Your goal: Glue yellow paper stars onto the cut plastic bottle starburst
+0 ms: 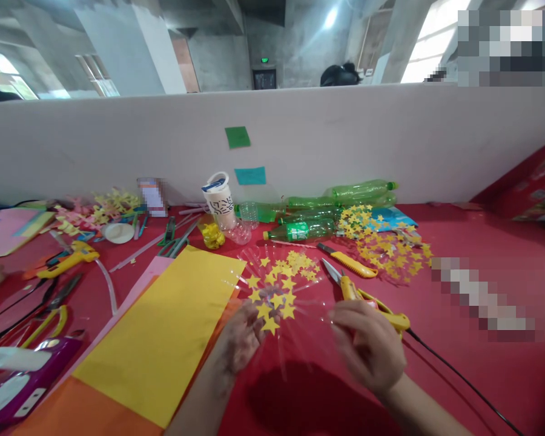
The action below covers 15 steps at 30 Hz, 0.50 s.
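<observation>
Clear plastic strands tipped with yellow paper stars fan out from my left hand, whose fingers are closed around the base of the bunch. To the right, my right hand hangs over the table beside a yellow glue gun and yellow-handled scissors; its fingertips are bent together and blurred, so anything between them is too small to make out. Loose yellow stars lie just behind the bunch. Under my left forearm are yellow paper and orange paper.
Green plastic bottles, a white cup and a star-tipped bunch stand or lie by the white partition. A yellow cutter is behind the scissors. At left are another glue gun and a purple tape dispenser.
</observation>
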Available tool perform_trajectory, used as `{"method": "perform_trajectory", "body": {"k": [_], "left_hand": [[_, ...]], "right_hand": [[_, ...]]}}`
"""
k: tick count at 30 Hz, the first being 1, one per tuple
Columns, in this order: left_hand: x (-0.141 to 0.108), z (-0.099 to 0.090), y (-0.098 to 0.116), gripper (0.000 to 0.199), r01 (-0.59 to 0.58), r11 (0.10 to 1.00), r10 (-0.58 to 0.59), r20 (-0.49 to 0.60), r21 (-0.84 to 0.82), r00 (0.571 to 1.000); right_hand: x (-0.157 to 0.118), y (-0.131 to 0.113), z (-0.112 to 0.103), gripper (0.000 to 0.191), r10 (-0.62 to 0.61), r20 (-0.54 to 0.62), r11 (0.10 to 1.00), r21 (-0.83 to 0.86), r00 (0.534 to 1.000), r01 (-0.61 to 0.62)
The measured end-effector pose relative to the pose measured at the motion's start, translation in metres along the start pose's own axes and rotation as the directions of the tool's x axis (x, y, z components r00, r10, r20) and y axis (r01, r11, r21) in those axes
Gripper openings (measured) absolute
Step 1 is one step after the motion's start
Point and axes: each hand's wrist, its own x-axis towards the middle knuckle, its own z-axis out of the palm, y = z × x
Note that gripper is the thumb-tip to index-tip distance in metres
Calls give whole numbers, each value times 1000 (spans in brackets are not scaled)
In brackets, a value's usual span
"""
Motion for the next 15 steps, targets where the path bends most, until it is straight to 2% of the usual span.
{"method": "perform_trajectory", "body": {"k": [2, 4, 6, 8, 10, 12, 13, 15], "left_hand": [[1, -2, 2, 27, -2, 1000, 2, -15, 2, 1000], [3, -4, 4, 20, -1, 1000, 1, -21, 2, 1000], [4, -5, 5, 14, -8, 1000, 8, -9, 3, 1000], [5, -4, 7, 8, -21, 1000, 21, -11, 0, 1000], [4, -3, 9, 6, -14, 1000, 14, -6, 2, 1000], [2, -1, 10, 5, 15, 1000, -15, -1, -4, 1000], [1, 0, 10, 5, 32, 999, -32, 4, -13, 999], [-2, 1, 10, 4, 51, 998, -51, 15, -48, 999]], "right_hand": [[5, 7, -4, 25, 183, -43, 981, 76, 982, -180], [11, 14, -5, 27, 288, 59, 948, 121, 956, -293], [15, 19, -4, 32, 297, 245, 934, 127, 923, -335], [17, 21, -3, 32, 278, 326, 935, 126, 904, -333], [16, 23, -2, 24, 304, 250, 935, 106, 919, -338], [14, 28, -1, 14, 405, 95, 906, 90, 909, -413], [14, 31, -1, 10, 486, 41, 866, 114, 873, -487], [14, 37, 0, 5, 674, 40, 710, 238, 737, -662]]}}
